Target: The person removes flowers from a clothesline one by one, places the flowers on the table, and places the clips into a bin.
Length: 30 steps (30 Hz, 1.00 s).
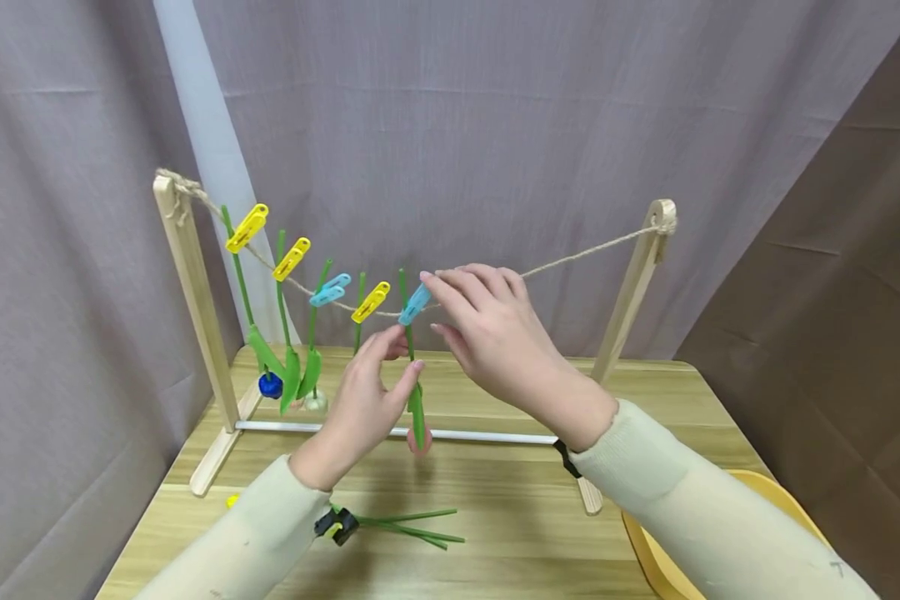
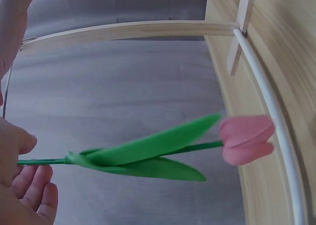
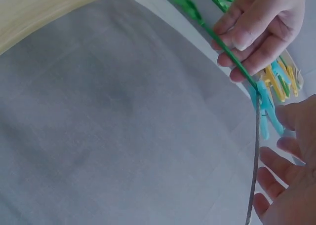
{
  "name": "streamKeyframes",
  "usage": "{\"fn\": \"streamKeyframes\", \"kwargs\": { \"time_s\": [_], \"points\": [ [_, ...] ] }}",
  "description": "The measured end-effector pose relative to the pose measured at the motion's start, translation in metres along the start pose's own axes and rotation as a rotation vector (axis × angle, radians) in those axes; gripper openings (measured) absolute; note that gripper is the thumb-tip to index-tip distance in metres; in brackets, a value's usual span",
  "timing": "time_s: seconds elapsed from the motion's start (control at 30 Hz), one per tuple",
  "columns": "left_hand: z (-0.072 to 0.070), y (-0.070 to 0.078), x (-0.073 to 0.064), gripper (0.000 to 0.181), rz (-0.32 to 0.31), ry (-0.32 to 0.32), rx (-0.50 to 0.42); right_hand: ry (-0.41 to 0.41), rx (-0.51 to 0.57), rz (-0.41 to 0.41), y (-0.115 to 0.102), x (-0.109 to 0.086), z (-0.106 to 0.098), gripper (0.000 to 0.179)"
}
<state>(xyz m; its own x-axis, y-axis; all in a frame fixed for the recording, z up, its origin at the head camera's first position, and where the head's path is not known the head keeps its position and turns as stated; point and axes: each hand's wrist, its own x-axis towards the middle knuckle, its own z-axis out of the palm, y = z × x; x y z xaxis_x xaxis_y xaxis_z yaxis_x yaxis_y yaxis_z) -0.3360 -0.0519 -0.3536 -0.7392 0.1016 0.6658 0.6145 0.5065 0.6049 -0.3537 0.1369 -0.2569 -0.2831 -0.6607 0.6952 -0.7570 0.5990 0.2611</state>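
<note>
A pink artificial tulip (image 2: 247,138) with green leaves hangs flower-down by its stem. A light blue clothespin (image 1: 416,305) clips that stem to the twine (image 1: 583,252). My left hand (image 1: 367,400) is around the stem just below the clothespin, thumb and fingers spread apart with the stem between them. At the clothespin's upper end is my right hand (image 1: 487,321), its index fingertip right at the handle and the fingers loosely extended. In the right wrist view, the clothespin's handles stand apart beside the right thumb.
Yellow clothespins (image 1: 291,259) and another light blue clothespin (image 1: 331,290) hold more flowers farther left, one dark blue (image 1: 271,385). Wooden posts (image 1: 195,300) carry the twine above a white rod (image 1: 487,436). Green stems (image 1: 412,527) lie in front; a yellow tray (image 1: 663,554) stands right.
</note>
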Motion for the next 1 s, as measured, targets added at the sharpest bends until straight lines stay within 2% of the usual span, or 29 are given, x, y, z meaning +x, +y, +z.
{"fn": "streamKeyframes", "kwargs": {
  "time_s": [0.13,0.4,0.63,1.0],
  "points": [
    [-0.0003,0.0006,0.0003,0.034,0.018,0.015,-0.014,-0.024,-0.032,-0.003,-0.0015,0.0010,0.0020,0.052],
    [-0.0010,-0.0013,-0.0008,0.016,0.046,0.003,0.009,0.002,0.007,0.005,-0.0015,0.0004,0.0032,0.042],
    [-0.0013,-0.0016,-0.0016,0.012,0.061,0.012,0.000,0.014,0.014,0.001,-0.0034,0.0002,0.0037,0.029],
    [-0.0003,-0.0020,-0.0036,0.009,0.036,0.016,0.015,0.022,0.071,0.013,-0.0066,-0.0013,0.0029,0.017]
  ]
}}
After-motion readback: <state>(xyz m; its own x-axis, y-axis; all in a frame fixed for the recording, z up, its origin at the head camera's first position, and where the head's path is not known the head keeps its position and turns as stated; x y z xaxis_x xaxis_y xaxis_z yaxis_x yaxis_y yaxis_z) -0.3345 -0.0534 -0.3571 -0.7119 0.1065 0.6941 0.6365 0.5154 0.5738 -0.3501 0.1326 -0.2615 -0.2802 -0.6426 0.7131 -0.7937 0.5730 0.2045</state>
